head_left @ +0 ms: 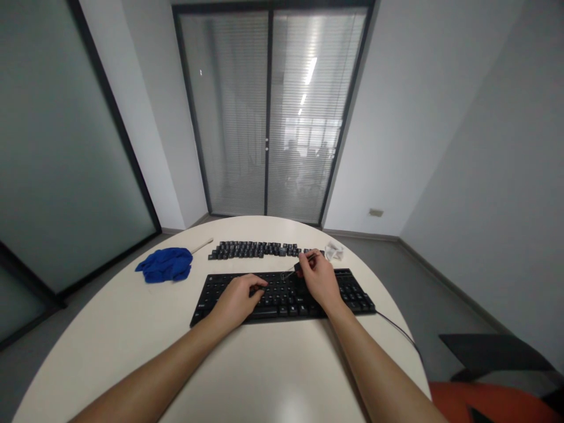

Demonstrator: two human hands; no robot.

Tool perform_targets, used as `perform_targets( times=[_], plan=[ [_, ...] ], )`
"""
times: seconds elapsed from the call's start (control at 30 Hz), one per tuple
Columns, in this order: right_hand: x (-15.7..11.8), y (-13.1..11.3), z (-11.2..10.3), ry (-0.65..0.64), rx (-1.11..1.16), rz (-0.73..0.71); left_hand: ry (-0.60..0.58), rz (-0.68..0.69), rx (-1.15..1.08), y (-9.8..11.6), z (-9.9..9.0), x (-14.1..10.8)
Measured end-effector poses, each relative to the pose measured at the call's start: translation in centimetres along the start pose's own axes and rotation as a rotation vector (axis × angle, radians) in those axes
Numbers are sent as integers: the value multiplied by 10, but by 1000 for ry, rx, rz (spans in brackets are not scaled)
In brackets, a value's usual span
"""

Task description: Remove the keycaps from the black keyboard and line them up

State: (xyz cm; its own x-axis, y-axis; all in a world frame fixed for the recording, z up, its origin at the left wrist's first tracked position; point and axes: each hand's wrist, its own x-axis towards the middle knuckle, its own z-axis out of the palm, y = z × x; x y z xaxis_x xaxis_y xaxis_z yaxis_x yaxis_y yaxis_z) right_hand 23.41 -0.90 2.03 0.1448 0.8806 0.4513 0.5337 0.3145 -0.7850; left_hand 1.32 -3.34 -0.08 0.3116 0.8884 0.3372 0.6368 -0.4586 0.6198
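Observation:
A black keyboard (282,311) lies across the round table, many of its keycaps off on the left and middle. My left hand (240,298) rests on its left part, fingers curled; whether anything is between the fingertips is hidden. My right hand (318,279) is closed around a small dark-handled tool (298,268) with thin wire ends, which reach the upper middle of the keyboard. Behind the keyboard, loose black keycaps (240,249) lie in rows, partly hidden on the right by my right hand.
A blue cloth (167,264) lies on the table (110,335) at the left, beside a cotton swab (203,244). Crumpled white tissue (335,251) sits at the back right. The keyboard's cable (399,328) runs off the right edge, near a red chair (489,402).

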Motion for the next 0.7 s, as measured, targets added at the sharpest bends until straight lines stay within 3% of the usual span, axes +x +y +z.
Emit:
perform_targets(
  times=[0.2,0.4,0.57,0.7],
  plan=[
    [1,1,-1,0,-19,21,-80,63,199,4,-6,5],
    [2,3,0,15,-53,14,-243,124,394,10,-21,17],
    [1,1,3,-5,-67,18,-112,123,409,8,-21,42],
    [-1,-1,3,-15,-53,33,-115,151,449,-4,-11,68]
  ],
)
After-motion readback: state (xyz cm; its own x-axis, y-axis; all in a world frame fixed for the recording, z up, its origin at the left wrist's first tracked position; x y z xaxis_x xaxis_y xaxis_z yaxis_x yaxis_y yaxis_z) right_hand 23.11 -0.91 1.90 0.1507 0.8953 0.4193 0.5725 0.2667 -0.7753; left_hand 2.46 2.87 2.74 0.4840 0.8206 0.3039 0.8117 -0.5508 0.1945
